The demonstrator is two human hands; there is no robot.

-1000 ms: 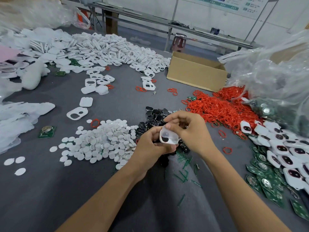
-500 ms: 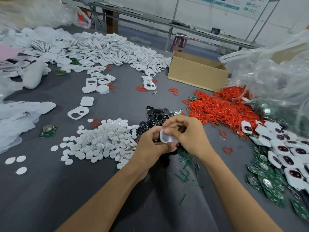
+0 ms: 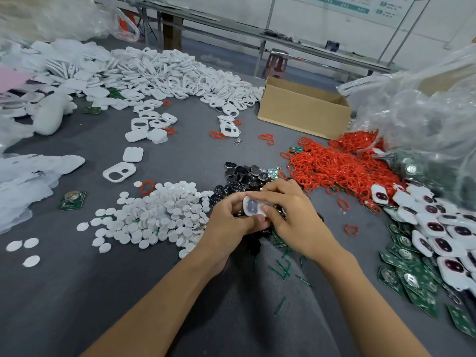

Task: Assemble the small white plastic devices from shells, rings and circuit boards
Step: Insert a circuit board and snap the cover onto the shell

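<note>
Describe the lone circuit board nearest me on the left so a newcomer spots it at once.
Find the heap of white round discs beside the left hand. Just beyond its left edge, a green circuit board lies alone on the grey table. Unlike the boards piled on the right, it touches nothing.

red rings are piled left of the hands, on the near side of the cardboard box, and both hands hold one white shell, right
Wrong side: the head view shows the red rings piled right of the hands, not left. The rest holds: they lie on the near side of the cardboard box, and the left hand and right hand both hold one white shell.
</note>
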